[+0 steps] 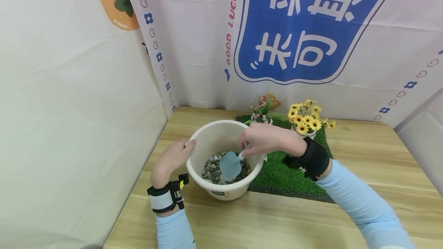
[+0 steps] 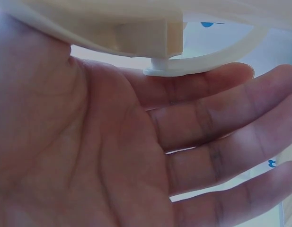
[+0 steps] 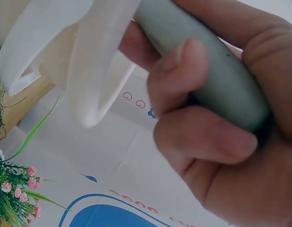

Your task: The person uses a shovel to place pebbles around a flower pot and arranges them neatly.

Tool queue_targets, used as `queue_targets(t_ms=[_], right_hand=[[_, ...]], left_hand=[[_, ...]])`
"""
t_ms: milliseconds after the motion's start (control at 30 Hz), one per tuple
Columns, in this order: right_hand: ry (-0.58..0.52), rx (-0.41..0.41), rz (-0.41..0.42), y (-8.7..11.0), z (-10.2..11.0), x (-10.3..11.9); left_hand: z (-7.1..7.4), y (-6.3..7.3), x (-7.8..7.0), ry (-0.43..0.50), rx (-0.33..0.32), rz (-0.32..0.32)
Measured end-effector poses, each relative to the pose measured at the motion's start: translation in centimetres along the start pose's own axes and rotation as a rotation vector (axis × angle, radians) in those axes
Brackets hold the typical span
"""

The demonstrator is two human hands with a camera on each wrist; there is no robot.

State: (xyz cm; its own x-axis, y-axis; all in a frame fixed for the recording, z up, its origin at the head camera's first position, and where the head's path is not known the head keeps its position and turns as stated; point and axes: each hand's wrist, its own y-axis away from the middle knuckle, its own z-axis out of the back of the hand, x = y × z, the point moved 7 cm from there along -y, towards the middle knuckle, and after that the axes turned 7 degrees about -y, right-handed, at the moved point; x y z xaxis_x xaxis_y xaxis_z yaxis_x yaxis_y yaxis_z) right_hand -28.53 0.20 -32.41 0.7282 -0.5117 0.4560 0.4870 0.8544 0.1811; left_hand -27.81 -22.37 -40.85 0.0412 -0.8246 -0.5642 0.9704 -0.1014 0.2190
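Note:
A white plastic bucket (image 1: 207, 137) stands on the wooden table with grey and brown pebbles (image 1: 212, 169) across its bottom. My left hand (image 1: 171, 160) holds the bucket's left rim, the thumb over the edge. In the left wrist view its fingers (image 2: 202, 123) extend below the rim beside the white bail handle (image 2: 216, 65). Over the bucket's right side, my right hand (image 1: 268, 139) grips a small shovel; its pale blue blade (image 1: 230, 166) points down inside the bucket, over the pebbles. In the right wrist view, curled fingers wrap the shovel's grey-green handle (image 3: 216, 78).
Green artificial turf (image 1: 287, 176) lies right of the bucket. Yellow flowers (image 1: 305, 118) in a white pot and a pink-flowered plant (image 1: 261, 110) stand behind on it. A white printed cloth (image 1: 197, 49) hangs at the back, and another white sheet (image 1: 76, 126) borders the left.

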Motion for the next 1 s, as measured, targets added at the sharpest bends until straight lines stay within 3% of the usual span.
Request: queue_targets(t_ms=[267,600,1000], right_hand=[[0.074,0.069,-0.109,-0.8,-1.9,-0.5],[0.191,0.037,-0.189,-1.7,-2.6,-0.5],[0.147,-0.04,-0.06,-2.5,-4.0,-0.7]], left_hand=[[-0.1,0.1,-0.1,-0.004,-0.003,0.003],[0.0,0.0,-0.1,-0.003,0.0,0.012],[-0.2,-0.1,-0.2,0.0,-0.028,-0.018]])
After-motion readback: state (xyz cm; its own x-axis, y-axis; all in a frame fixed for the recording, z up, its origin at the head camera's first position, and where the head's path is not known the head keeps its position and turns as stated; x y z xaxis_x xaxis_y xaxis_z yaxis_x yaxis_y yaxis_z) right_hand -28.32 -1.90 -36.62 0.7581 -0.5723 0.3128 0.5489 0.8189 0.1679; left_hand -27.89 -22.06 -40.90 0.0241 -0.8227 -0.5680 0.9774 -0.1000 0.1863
